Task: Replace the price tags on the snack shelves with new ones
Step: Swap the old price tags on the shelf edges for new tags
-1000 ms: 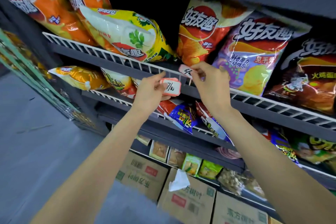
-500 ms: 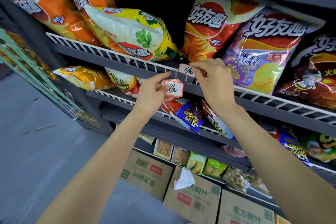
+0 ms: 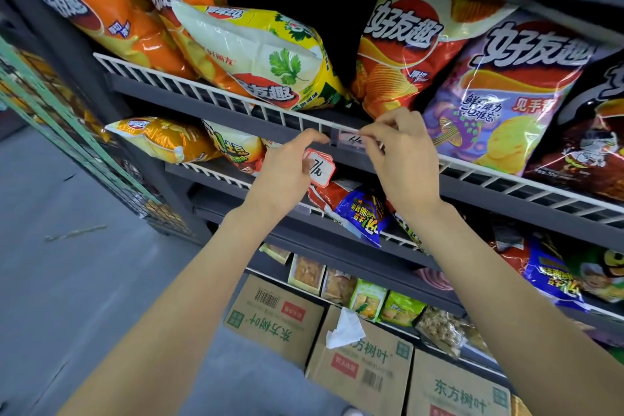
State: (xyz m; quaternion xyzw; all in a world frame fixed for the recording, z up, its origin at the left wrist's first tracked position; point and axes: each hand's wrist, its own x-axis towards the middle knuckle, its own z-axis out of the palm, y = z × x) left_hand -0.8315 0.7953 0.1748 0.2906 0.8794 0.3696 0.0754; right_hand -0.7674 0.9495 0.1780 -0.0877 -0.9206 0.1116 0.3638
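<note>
The small white tag [image 3: 351, 139] sits at the centre of the frame, on the clear holder clipped to the white wire rail [image 3: 209, 91] of the upper shelf, and my right hand [image 3: 401, 159] pinches its right end between thumb and fingertips. My left hand [image 3: 287, 176], just left of it and a little lower, holds the red-bordered tag [image 3: 319, 167] marked 7 against its palm side, while its forefinger reaches up toward the holder's left end; I cannot tell whether it touches.

I judge I am in the middle of one swap: one tag is at the holder, the other waits in my hand. Which is the new one I cannot say from here. The next move calls for a steady hold on the holder and a straight slide along its slot, without bending the paper.

Above the rail lean the chip bags [image 3: 398, 44]. At lower centre, cardboard boxes [image 3: 358, 365] stand on the floor.
</note>
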